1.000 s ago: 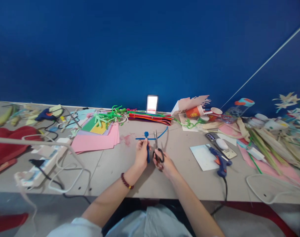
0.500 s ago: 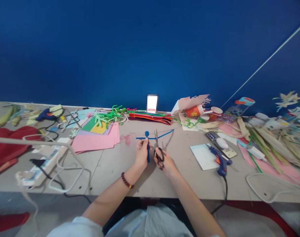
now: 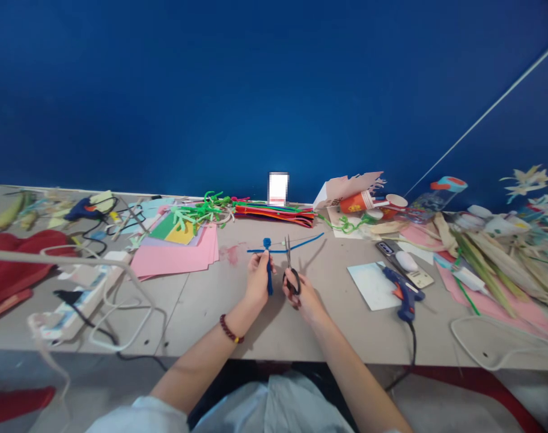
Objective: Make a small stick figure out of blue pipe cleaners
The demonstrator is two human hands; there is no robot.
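Left hand point(image 3: 258, 279) is closed round the blue pipe cleaner point(image 3: 269, 282), mid-table, just below frame centre. Right hand point(image 3: 306, 304) has fingers through the loops of black scissors point(image 3: 288, 258), held partly closed, blades nearly shut and pointing up at the pipe cleaner's long arm; can't tell if they touch. Pink paper point(image 3: 175, 255) sits left, glue gun point(image 3: 404, 294) right.

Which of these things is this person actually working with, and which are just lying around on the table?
In use: left hand gripping a blue pipe-cleaner figure; right hand holding black-handled scissors.

Lying about: pink paper sheets, blue hot glue gun, multicoloured pipe-cleaner bundle, power strip.
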